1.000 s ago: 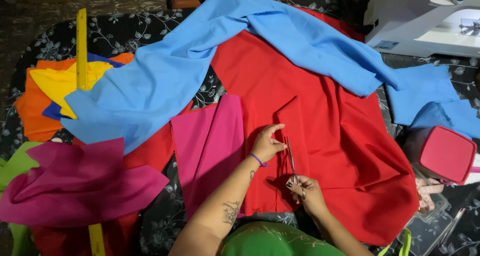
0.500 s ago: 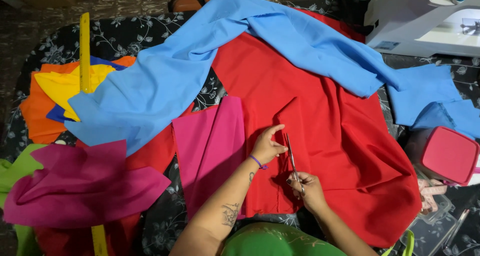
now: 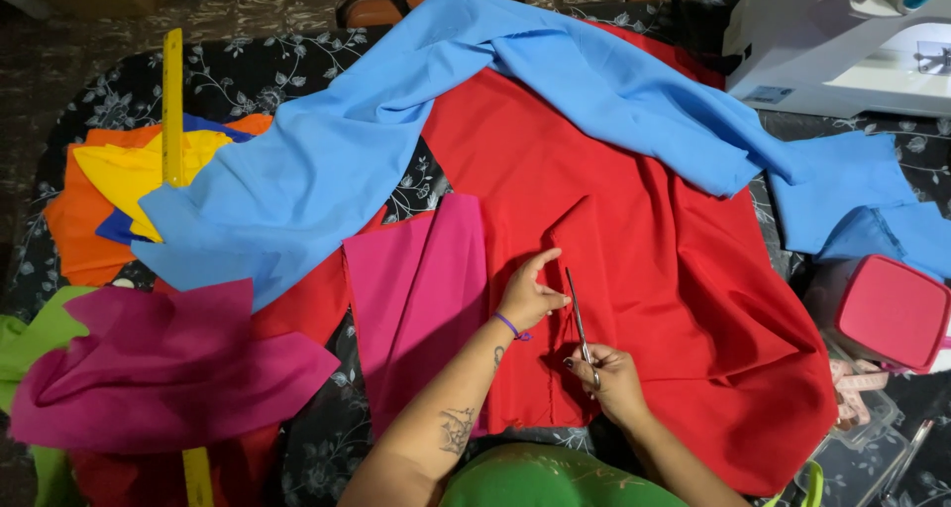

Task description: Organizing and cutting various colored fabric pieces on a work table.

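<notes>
- Red cloth (image 3: 634,220) lies spread mid-table, partly under the blue cloth (image 3: 376,160), pink piece (image 3: 421,289) just beside it.
- Your left hand (image 3: 530,294) lies flat, fingers together, pressing the red cloth beside the cut line.
- Your right hand (image 3: 606,378) is curled through the scissors (image 3: 580,319) handles; blades nearly closed.
- Thin, limp fabric; likely shifts and puckers. Pin it flat close to the blades.
</notes>
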